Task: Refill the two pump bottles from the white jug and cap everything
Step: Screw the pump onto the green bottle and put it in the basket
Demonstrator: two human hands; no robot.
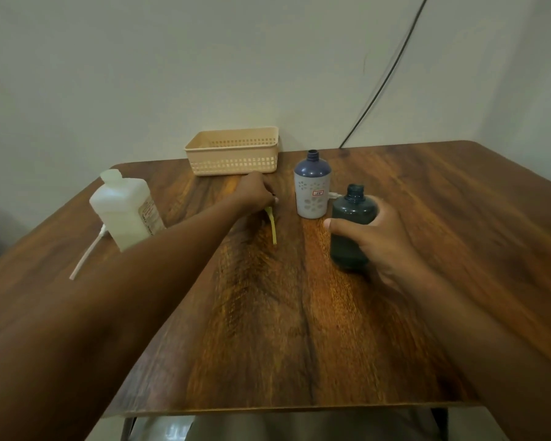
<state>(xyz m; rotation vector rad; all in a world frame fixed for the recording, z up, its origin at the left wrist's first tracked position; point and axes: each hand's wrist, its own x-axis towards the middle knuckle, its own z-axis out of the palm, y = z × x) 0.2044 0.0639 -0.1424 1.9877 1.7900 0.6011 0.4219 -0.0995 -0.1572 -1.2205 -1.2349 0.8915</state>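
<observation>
on the wooden table (426, 218), seen from the head camera, the right hand (372, 240) wraps its fingers and thumb around the dark teal bottle (350, 224), which stands upright with its neck open. the left hand (255, 194) reaches forward with fingers curled, pinching the top of a yellow dip tube (272, 227) whose lower end trails toward the viewer; the pump head itself is hidden inside the hand, so i cannot tell how it is held. just beyond the dark bottle stands the lavender bottle (312, 192), also uncapped. the white jug (124, 211) sits near the left edge, well apart from both bottles, its cap seemingly on, with a white pump tube (88, 256) lying beside it. a beige basket (232, 154) rests against the wall. the step looks like setting the pump aside, so it is best laid flat, away from the pouring path. the right hand should keep the bottle steady and upright, then bring the jug close before tipping it.
</observation>
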